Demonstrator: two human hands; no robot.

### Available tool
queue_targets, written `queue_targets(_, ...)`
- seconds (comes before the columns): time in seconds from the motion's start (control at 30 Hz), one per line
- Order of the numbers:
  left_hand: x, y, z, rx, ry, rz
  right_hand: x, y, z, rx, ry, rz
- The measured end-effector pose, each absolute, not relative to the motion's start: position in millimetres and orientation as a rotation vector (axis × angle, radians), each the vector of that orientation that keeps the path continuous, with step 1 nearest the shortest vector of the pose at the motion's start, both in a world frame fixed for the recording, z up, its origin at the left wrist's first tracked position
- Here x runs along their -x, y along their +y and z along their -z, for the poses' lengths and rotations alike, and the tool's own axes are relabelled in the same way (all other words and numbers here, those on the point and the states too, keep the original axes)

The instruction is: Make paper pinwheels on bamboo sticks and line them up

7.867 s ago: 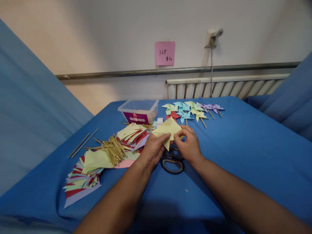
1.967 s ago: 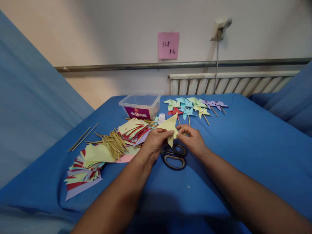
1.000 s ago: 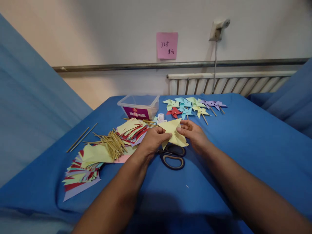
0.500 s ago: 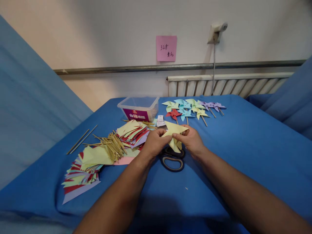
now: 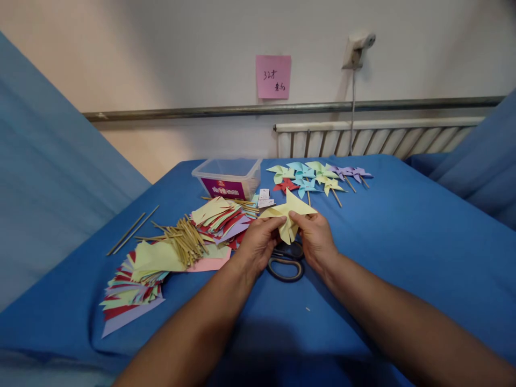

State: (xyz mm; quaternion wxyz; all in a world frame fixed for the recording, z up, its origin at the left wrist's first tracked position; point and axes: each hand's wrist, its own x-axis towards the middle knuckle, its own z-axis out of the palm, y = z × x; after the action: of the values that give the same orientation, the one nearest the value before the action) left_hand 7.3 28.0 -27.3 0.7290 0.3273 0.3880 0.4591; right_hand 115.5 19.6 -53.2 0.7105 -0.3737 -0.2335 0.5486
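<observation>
Both hands hold a pale yellow paper pinwheel (image 5: 288,228) above the middle of the blue table. My left hand (image 5: 261,239) is closed on its left side, the thumb pressing near the centre. My right hand (image 5: 318,234) grips the right side, its thumb also close to the centre. The pinwheel's blades point outward and no stick shows on it. Just beneath the hands lies a pair of scissors (image 5: 287,270) with dark handles; its blades are hidden. Beyond the hands, several finished pinwheels (image 5: 306,187) in green, blue, red, yellow and purple lie on the table.
A clear plastic box (image 5: 229,177) with a purple label stands at the back. Left of my hands are a bundle of short sticks (image 5: 185,242), stacked coloured paper (image 5: 220,217), fanned paper (image 5: 131,295) and two longer sticks (image 5: 132,230). Small white boxes (image 5: 265,198) lie near the middle.
The yellow pinwheel has been turned in my hands, and one blade now points up. Both thumbs have come together near its centre.
</observation>
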Motion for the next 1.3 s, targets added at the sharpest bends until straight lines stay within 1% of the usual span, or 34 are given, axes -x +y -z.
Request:
queue_targets(0.33, -11.4, 29.9, 34.7, -0.732, 0.857, -1.074, -112.2, 17.9, 56.2, 0.860, -0.505, -1.223)
queue_targets(0.53, -4.4, 33.2, 27.0, -0.715, 0.902, -1.096, -115.6, 13.6, 53.2, 0.838, -0.624, -1.224)
queue_targets(0.67, 4.7, 37.4, 15.4, -0.599, 0.909, -1.106, -121.2, 9.4, 52.6, 0.856, -0.870, -1.024)
queue_targets(0.87, 15.5, 42.3, 8.3, -0.452, 0.821, -1.055, -131.6, 1.4, 49.5, 0.981, -1.488, -0.317)
queue_targets(0.97, 17.2, 42.3, 9.0, -0.451, 0.778, -1.034, -135.6, 2.4, 49.5, 0.987, -1.698, -0.107)
queue_targets(1.13, 13.3, 39.1, 10.7, -0.436, 0.813, -1.015, -137.0, 9.2, 53.0, 0.998, -1.788, -0.010)
queue_targets(1.3, 6.6, 37.3, 18.5, -0.473, 0.843, -1.000, -134.4, 8.1, 50.2, 1.006, -1.669, -0.095)
